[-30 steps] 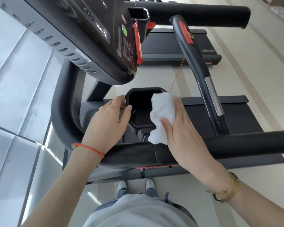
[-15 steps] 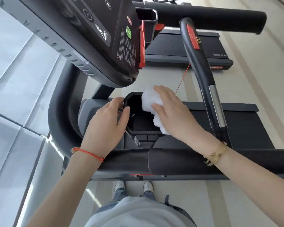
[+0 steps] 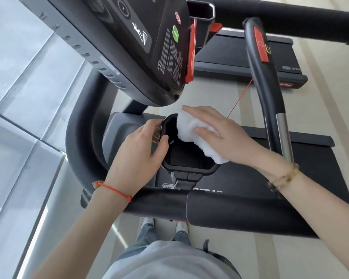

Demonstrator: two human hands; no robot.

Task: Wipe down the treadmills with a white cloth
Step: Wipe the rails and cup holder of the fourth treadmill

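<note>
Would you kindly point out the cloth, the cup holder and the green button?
cloth [image 3: 191,129], head view, its bare upper middle.
cup holder [image 3: 189,169], head view, its near rim.
green button [image 3: 175,35], head view, its centre.

Bright daylight floods in from the left, washing the pale floor [image 3: 220,97] and window panels [image 3: 18,137] nearly white. A soft sheen lies on the black console [image 3: 129,47] and handrail [image 3: 250,208]. Wide-angle distortion bends the edges; the white cloth [image 3: 195,133] blows out, detail soft throughout.
</note>
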